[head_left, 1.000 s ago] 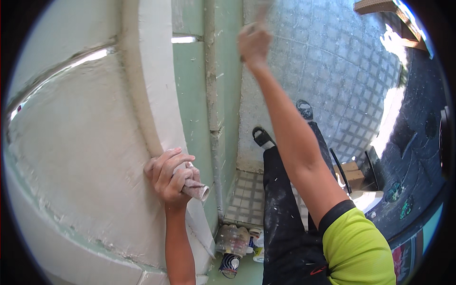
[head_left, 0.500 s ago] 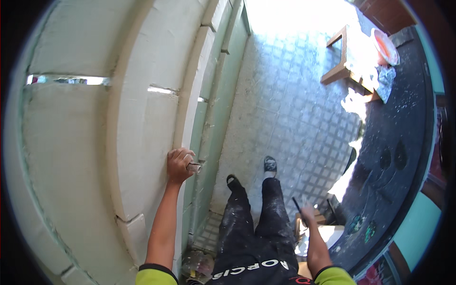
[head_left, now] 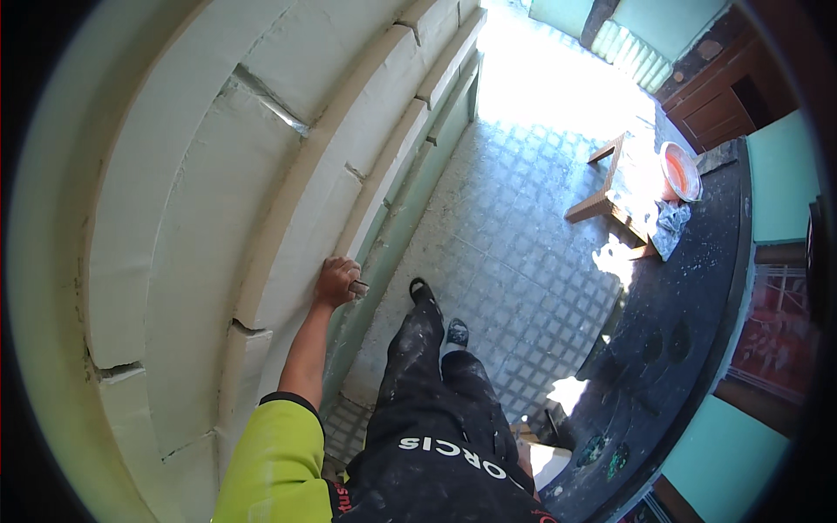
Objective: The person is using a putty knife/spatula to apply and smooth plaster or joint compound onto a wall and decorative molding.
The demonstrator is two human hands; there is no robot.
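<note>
My left hand (head_left: 338, 281) is closed round a short, whitish tube (head_left: 357, 287) against the edge of the pale, plastered board wall (head_left: 200, 235) at left, which has stepped ledges and dark gaps at the joints. My right arm (head_left: 524, 459) is mostly hidden beside my right leg at the lower edge; only a strip of skin shows, and I cannot make out the fingers. My dark, dust-marked trousers and sandalled feet are over the paved floor (head_left: 471, 261), beside the foot of the wall.
A wooden stool or low table (head_left: 589, 207) stands at upper right, beside a pinkish basin (head_left: 682, 171) and a crumpled bag (head_left: 670, 229). A dark raised slab (head_left: 663, 296) runs along the right. A brown door (head_left: 724, 87) and sunlit ground lie beyond.
My view has swung forward along the wall. My right arm, earlier raised and later low with a dark stick in its hand, has dropped mostly out of sight. My left hand stays gripped.
</note>
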